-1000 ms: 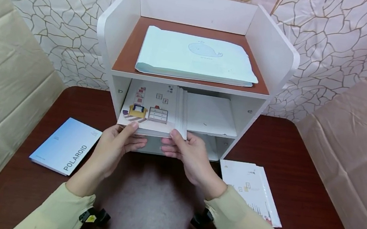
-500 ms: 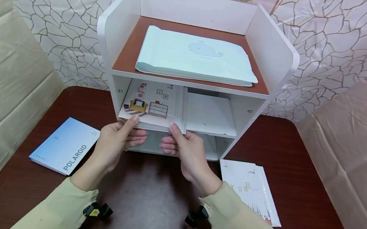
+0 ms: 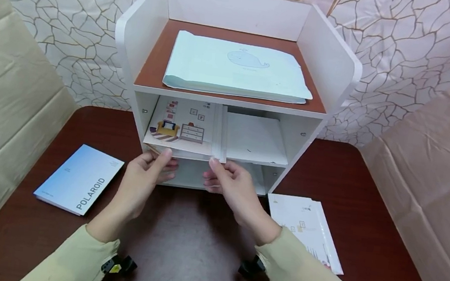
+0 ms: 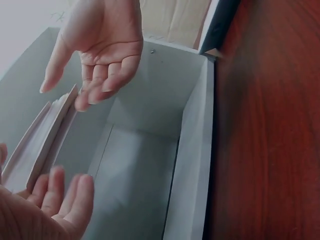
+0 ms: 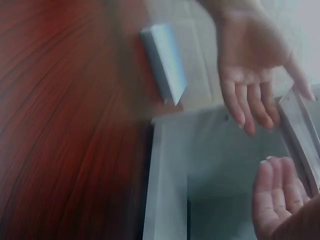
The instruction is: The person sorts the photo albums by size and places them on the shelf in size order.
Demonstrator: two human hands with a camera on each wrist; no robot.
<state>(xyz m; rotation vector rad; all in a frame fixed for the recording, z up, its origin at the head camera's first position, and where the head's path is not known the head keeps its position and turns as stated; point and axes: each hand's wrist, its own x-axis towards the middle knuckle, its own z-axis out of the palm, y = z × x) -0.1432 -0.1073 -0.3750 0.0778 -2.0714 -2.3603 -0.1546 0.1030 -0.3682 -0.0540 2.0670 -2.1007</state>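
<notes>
A white picture book [image 3: 194,115] with a yellow armchair and a drawer chest on its cover lies flat on the left of the middle shelf [image 3: 239,161], its front edge near the shelf's edge. My left hand [image 3: 140,179] is at the book's front left corner, fingers extended below it and thumb up. The right hand [image 3: 237,191] is at the front right corner, its fingers loosely extended. In the left wrist view the right hand [image 4: 107,45] stands just off the book's edge [image 4: 45,135]. Neither hand grips the book.
A plain white book [image 3: 256,137] lies beside it on that shelf. A whale-print pad [image 3: 238,69] fills the cabinet's top. On the table [image 3: 177,252] lie a blue POLAROID book [image 3: 79,179] at left and a white book [image 3: 297,217] at right, partly behind the right sleeve.
The picture book has slid back into the middle shelf, away from me. Both hands pushed along with it, then their thumbs came off its cover. The head view has shifted slightly.
</notes>
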